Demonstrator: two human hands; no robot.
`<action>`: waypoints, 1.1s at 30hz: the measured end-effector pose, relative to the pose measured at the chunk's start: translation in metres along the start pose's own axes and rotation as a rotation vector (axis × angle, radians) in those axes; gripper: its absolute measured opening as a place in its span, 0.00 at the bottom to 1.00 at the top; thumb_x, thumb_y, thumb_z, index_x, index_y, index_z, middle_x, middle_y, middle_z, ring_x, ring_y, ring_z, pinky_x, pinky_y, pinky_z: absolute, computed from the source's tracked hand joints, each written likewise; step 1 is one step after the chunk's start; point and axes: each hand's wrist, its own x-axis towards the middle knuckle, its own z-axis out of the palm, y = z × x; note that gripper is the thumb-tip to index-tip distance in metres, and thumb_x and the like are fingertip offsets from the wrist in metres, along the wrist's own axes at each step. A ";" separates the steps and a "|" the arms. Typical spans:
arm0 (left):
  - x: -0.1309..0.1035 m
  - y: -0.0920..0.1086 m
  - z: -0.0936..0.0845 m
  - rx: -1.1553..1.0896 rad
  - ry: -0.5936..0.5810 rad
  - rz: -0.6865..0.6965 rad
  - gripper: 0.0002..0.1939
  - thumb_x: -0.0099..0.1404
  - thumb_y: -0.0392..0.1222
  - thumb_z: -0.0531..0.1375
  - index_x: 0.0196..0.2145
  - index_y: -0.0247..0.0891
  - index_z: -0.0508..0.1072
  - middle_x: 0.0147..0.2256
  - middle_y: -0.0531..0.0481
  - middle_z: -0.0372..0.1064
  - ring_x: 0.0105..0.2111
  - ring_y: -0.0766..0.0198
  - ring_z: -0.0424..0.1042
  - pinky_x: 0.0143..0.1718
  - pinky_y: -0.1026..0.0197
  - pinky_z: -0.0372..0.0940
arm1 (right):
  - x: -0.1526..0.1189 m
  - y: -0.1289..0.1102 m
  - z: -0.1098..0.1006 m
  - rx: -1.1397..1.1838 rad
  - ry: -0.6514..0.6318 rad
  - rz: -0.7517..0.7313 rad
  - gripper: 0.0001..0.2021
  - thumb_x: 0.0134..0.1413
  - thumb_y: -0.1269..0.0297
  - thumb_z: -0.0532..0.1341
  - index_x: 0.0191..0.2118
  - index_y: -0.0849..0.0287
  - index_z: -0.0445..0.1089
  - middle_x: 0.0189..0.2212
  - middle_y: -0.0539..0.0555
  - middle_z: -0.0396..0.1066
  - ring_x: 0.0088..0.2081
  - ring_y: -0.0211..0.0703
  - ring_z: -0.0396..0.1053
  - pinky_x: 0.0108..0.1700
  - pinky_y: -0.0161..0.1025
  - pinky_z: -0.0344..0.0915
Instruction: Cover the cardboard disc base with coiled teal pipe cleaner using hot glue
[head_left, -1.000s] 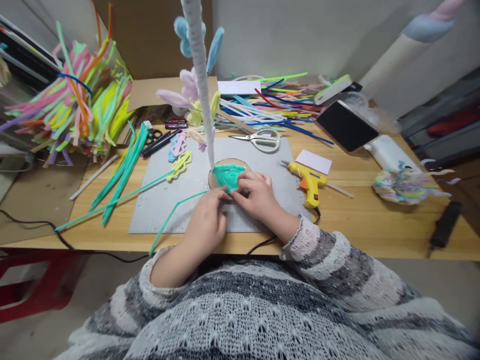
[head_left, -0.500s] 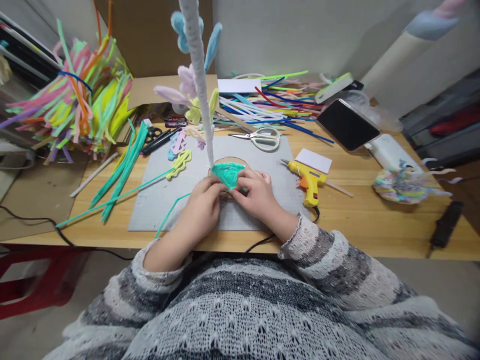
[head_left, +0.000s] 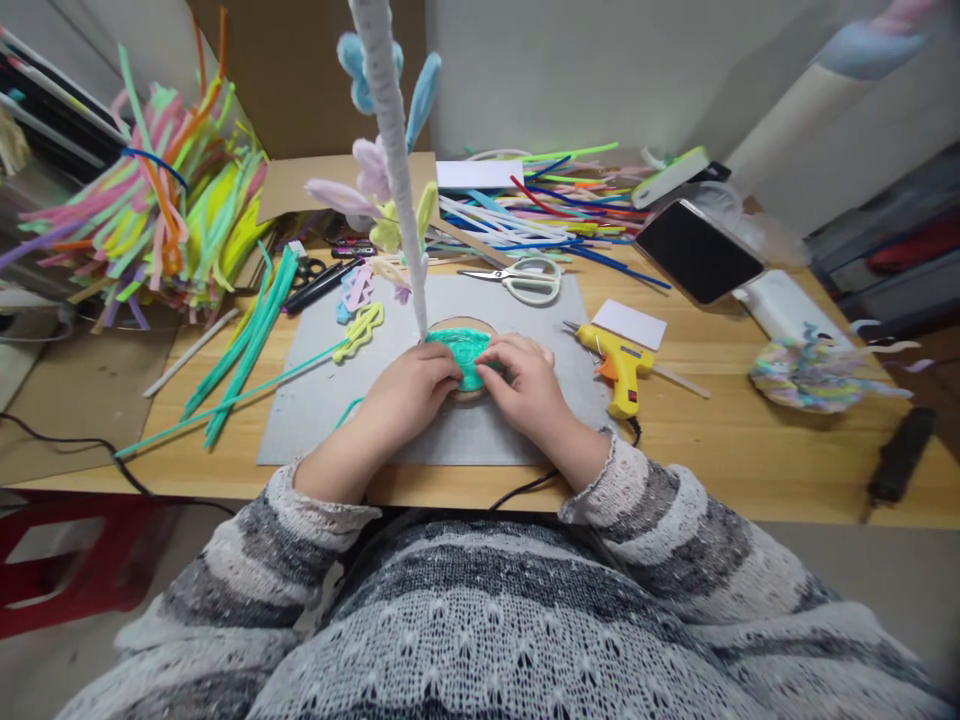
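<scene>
A green pipe cleaner coil (head_left: 466, 350) lies flat over a round wooden base (head_left: 480, 324) in front of me. My left hand (head_left: 418, 385) is closed at the coil's left edge, thumb and fingertips pressed together on it. At the right edge my right hand (head_left: 526, 380) pinches the coil between thumb and forefinger. A tail of green pipe cleaner (head_left: 349, 410) shows behind my left wrist. Beside the coil rises a white wrapped post (head_left: 397, 150), with blue, pink and yellow fuzzy flowers (head_left: 373, 168) near it.
Under the base lies a grey mat (head_left: 300, 420). White-handled scissors (head_left: 529, 280) rest at its far edge; a yellow glue gun (head_left: 622, 365) is on the right. Green pipe cleaners (head_left: 251, 340) and a colourful bundle (head_left: 161, 190) lie left. A phone (head_left: 697, 250) leans at the back right.
My right hand has shifted slightly right, and my left hand has turned flatter over the coil's left edge. The coil looks flatter on the base, and less of the green tail shows.
</scene>
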 end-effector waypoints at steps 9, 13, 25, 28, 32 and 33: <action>0.001 -0.004 0.003 -0.038 0.028 0.030 0.07 0.65 0.31 0.58 0.31 0.35 0.76 0.34 0.46 0.71 0.36 0.60 0.70 0.40 0.57 0.66 | -0.001 0.000 0.005 -0.001 -0.098 0.080 0.03 0.50 0.69 0.63 0.31 0.53 0.72 0.44 0.53 0.70 0.50 0.51 0.65 0.54 0.52 0.52; 0.000 -0.005 0.004 -0.047 0.024 0.011 0.06 0.65 0.32 0.58 0.32 0.36 0.76 0.35 0.47 0.71 0.37 0.60 0.71 0.41 0.57 0.67 | 0.000 -0.002 0.006 0.011 -0.119 0.121 0.03 0.47 0.69 0.65 0.29 0.53 0.71 0.44 0.52 0.68 0.50 0.50 0.64 0.54 0.53 0.52; 0.000 -0.010 0.004 -0.120 0.014 -0.008 0.05 0.62 0.31 0.61 0.32 0.38 0.76 0.36 0.48 0.71 0.41 0.60 0.72 0.44 0.56 0.68 | 0.007 -0.001 0.012 0.002 -0.122 0.185 0.05 0.43 0.69 0.65 0.24 0.54 0.68 0.43 0.50 0.68 0.48 0.50 0.64 0.52 0.53 0.54; 0.000 -0.010 0.004 -0.125 0.023 -0.002 0.05 0.61 0.30 0.61 0.32 0.38 0.76 0.35 0.48 0.71 0.41 0.60 0.72 0.44 0.56 0.68 | 0.007 -0.001 0.012 -0.011 -0.127 0.186 0.06 0.43 0.70 0.65 0.23 0.55 0.68 0.42 0.50 0.68 0.47 0.50 0.64 0.52 0.52 0.54; 0.000 -0.010 0.004 -0.139 0.017 -0.017 0.05 0.61 0.31 0.62 0.32 0.38 0.76 0.36 0.48 0.71 0.40 0.60 0.72 0.44 0.57 0.68 | 0.007 -0.002 0.012 -0.026 -0.125 0.176 0.05 0.43 0.69 0.65 0.23 0.55 0.68 0.42 0.51 0.68 0.47 0.49 0.65 0.51 0.51 0.55; 0.000 -0.010 0.004 -0.143 0.014 -0.021 0.04 0.61 0.31 0.62 0.32 0.38 0.76 0.36 0.48 0.71 0.40 0.60 0.72 0.44 0.57 0.68 | 0.007 -0.002 0.012 -0.030 -0.126 0.174 0.05 0.43 0.69 0.65 0.23 0.54 0.68 0.42 0.51 0.68 0.46 0.49 0.65 0.50 0.51 0.55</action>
